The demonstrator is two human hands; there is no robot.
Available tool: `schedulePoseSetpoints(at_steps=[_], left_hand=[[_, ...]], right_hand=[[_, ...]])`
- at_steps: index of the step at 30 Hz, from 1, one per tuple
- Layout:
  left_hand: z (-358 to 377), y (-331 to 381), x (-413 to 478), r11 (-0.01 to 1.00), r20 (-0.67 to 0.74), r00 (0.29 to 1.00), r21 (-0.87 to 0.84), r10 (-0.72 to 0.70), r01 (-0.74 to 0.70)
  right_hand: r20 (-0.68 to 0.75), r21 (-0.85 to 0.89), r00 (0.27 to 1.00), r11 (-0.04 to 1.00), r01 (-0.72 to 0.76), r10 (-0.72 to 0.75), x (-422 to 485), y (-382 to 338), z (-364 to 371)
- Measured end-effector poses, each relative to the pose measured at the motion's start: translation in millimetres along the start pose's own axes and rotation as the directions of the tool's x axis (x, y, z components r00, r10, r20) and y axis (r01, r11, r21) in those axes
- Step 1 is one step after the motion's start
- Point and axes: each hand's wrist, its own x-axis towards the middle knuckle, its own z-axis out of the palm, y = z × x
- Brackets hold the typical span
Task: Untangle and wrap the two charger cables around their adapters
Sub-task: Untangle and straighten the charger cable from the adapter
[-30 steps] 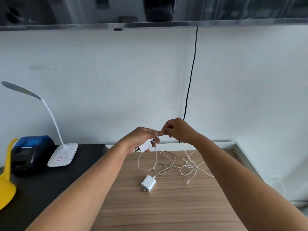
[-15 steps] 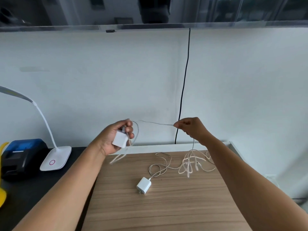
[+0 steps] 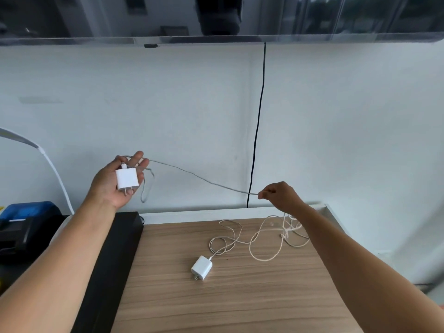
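Down on the wood-grain table (image 3: pixel 240 296), a limp white cable tangle (image 3: pixel 286 233) sprawls beside one white plastic adapter (image 3: pixel 202 267). The left hand (image 3: pixel 113 186) cradles another light white cube adapter (image 3: pixel 127 180), fingers slack. The right hand (image 3: pixel 281 194) pinches its thin, floppy grey cable (image 3: pixel 204 179) mid-length, likely a sound hold for winding.

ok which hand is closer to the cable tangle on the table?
Right. The right hand hangs just above the tangle, pinching a cable that runs to the left hand, which is raised well off to the left with an adapter in its palm.
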Motion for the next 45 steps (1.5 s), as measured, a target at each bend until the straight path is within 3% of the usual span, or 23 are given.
schedulePoseSetpoints(at_steps=[4,9,13,21,26,29,32,36,40,45], left_hand=[[27,-24,-5,0.953,0.116,0.990,0.299,-0.082,0.044],[62,-63,-19,0.764,0.194,0.946,0.641,-0.261,0.079],[79,-86,-30,0.618,0.212,0.907,0.784,-0.365,0.066],[84,-94,-32,0.505,0.223,0.822,0.858,-0.523,0.088],[82,-92,-31,0.584,0.288,0.764,0.799,-0.578,0.141],[78,-87,-29,0.687,0.327,0.761,0.696,-0.561,0.207],[76,-83,-28,0.745,0.344,0.758,0.612,-0.554,0.266],[76,-80,-29,0.788,0.354,0.774,0.547,-0.525,0.283],[70,-76,-27,0.831,0.350,0.806,0.478,-0.477,0.284],[61,-62,-25,0.896,0.332,0.855,0.343,-0.398,0.284]], right_hand=[[0.157,-0.060,0.981,0.991,0.120,-0.110,-10,-35,16],[0.329,0.037,0.913,0.969,0.244,-0.242,-24,-81,26],[0.326,0.071,0.906,0.962,0.263,-0.271,-25,-95,23],[0.172,0.074,0.949,0.964,0.255,-0.264,-16,-79,22],[0.215,0.186,0.950,0.964,0.188,-0.227,-10,-63,17],[0.163,0.097,0.968,0.979,0.179,-0.193,-7,-47,15],[0.092,0.236,0.990,0.968,0.086,-0.110,-6,-32,20],[0.117,0.546,0.992,0.831,-0.108,0.052,-10,-25,32],[0.201,0.730,0.979,0.663,-0.164,0.022,-16,-25,37],[0.237,0.691,0.971,0.707,-0.153,-0.021,-20,-20,26]])
